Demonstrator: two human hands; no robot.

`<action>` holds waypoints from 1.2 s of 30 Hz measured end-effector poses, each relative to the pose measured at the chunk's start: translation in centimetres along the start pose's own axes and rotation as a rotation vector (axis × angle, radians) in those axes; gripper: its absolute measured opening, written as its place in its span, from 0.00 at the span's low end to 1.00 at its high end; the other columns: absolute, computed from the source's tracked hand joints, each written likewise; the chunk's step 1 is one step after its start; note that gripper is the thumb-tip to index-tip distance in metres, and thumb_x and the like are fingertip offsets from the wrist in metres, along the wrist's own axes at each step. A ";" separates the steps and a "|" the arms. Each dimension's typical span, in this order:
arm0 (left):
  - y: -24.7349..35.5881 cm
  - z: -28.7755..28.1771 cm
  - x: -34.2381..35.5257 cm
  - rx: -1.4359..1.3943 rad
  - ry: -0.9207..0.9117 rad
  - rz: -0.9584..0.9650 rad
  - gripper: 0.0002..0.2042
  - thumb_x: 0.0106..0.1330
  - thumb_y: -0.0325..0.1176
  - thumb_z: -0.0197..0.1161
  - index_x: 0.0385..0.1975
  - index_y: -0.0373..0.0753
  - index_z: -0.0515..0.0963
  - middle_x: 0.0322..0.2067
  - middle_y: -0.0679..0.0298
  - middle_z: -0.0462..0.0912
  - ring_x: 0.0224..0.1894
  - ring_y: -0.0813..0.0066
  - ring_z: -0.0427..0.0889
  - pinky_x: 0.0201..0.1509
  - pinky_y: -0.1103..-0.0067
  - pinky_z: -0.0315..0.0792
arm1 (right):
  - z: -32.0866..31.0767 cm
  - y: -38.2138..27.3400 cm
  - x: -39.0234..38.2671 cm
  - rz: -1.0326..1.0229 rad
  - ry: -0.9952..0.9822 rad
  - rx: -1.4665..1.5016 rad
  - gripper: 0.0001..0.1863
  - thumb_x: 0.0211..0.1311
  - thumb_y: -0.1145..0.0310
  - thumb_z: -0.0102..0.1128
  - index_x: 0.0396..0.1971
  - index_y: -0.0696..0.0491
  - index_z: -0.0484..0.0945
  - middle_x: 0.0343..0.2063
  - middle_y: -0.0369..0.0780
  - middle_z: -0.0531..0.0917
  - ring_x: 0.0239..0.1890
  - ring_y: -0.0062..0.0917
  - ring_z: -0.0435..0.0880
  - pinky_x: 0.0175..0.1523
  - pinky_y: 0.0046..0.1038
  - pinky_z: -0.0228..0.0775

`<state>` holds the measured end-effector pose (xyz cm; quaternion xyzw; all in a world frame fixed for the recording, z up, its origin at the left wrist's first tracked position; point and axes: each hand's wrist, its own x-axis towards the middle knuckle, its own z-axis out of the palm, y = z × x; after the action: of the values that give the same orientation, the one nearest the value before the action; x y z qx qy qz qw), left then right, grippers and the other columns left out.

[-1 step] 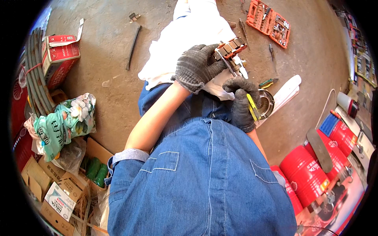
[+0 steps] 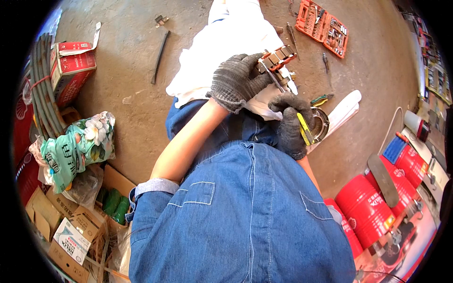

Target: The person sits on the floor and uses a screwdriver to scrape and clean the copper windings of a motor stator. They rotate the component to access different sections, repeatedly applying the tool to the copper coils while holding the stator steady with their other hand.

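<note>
My left hand (image 2: 236,80), in a dark grey knit glove, is closed around a stator (image 2: 277,59), a ring of metal poles with copper-coloured windings and orange-red insulation. My right hand (image 2: 291,125), gloved alike, is closed on a pair of pliers with yellow-green handles (image 2: 306,128). A slim metal tip (image 2: 273,79) reaches to the stator's near side; the glove hides the tool's middle. Beside my right hand rests a round metal housing (image 2: 320,123). A white cloth (image 2: 207,54) is spread over my legs beneath the work.
An open orange socket set (image 2: 323,28) lies on the floor at the far right. Closer are green-and-yellow pliers (image 2: 322,99) and a white roll (image 2: 347,111). A dark rod (image 2: 160,56) lies left. Cartons (image 2: 78,236) and hoses (image 2: 43,89) line the left, red drums (image 2: 364,207) the right.
My right hand and the pliers have shifted very slightly to the right. The left hand and the stator hold almost the same place.
</note>
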<state>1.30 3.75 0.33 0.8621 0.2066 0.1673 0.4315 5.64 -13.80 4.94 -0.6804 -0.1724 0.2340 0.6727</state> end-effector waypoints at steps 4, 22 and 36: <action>0.3 0.4 -0.5 0.004 0.048 0.023 0.26 0.53 0.44 0.74 0.52 0.43 0.79 0.27 0.61 0.80 0.29 0.65 0.80 0.35 0.71 0.75 | -1.1 0.2 -0.6 -0.002 0.032 0.062 0.20 0.64 0.55 0.62 0.40 0.59 0.78 0.33 0.43 0.83 0.34 0.25 0.81 0.41 0.26 0.74; 2.0 -0.5 -2.4 -0.294 0.036 -0.024 0.15 0.55 0.36 0.72 0.43 0.42 0.84 0.34 0.55 0.83 0.36 0.59 0.81 0.43 0.70 0.75 | -1.1 2.7 8.9 -0.154 -0.003 -0.289 0.08 0.64 0.74 0.60 0.41 0.59 0.81 0.37 0.41 0.84 0.38 0.25 0.83 0.45 0.27 0.76; 2.9 -0.9 -0.6 -0.436 -0.173 -0.191 0.12 0.54 0.31 0.73 0.38 0.37 0.84 0.46 0.58 0.82 0.50 0.69 0.81 0.56 0.73 0.76 | -0.9 3.6 8.0 -0.281 0.053 -0.412 0.08 0.60 0.76 0.64 0.39 0.57 0.82 0.37 0.42 0.84 0.40 0.29 0.83 0.47 0.29 0.75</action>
<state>0.99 2.43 3.15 0.7362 0.2085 0.0921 0.6372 12.48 -10.28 0.69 -0.7785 -0.2917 0.0802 0.5499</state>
